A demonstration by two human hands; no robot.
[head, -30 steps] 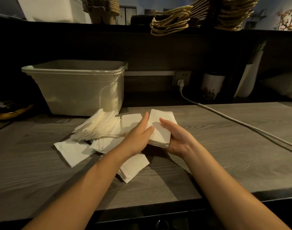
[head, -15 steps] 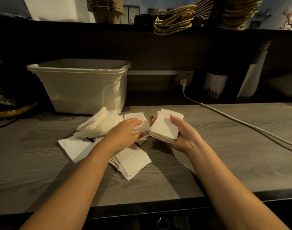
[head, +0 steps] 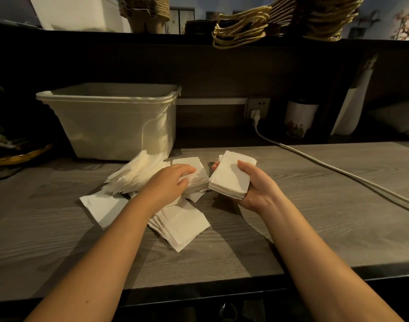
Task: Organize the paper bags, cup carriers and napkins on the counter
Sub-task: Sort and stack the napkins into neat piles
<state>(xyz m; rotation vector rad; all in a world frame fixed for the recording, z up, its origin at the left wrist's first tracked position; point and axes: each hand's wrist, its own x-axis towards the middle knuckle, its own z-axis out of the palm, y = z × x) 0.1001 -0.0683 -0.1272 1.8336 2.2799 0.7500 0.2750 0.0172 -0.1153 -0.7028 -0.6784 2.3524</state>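
White napkins lie scattered on the grey wooden counter (head: 315,228). My right hand (head: 257,187) holds a neat stack of napkins (head: 229,177) just above the counter, thumb on top. My left hand (head: 168,180) grips a small bundle of napkins (head: 196,175) beside that stack. A fanned heap of napkins (head: 136,173) sits left of my left hand. A single napkin (head: 103,208) and a loose pile (head: 180,224) lie nearer to me. Paper bags with rope handles (head: 240,26) and brown cup carriers (head: 143,10) stand on the upper shelf.
A cream plastic bin (head: 110,122) stands at the back left of the counter. A white cable (head: 326,168) runs from a wall socket (head: 257,108) across the right side. A floral cup (head: 298,119) stands at the back right. A basket (head: 20,154) sits far left.
My left hand left the stack in my right hand, moved left and down, and took hold of a small bundle on the counter. My right hand keeps its stack.
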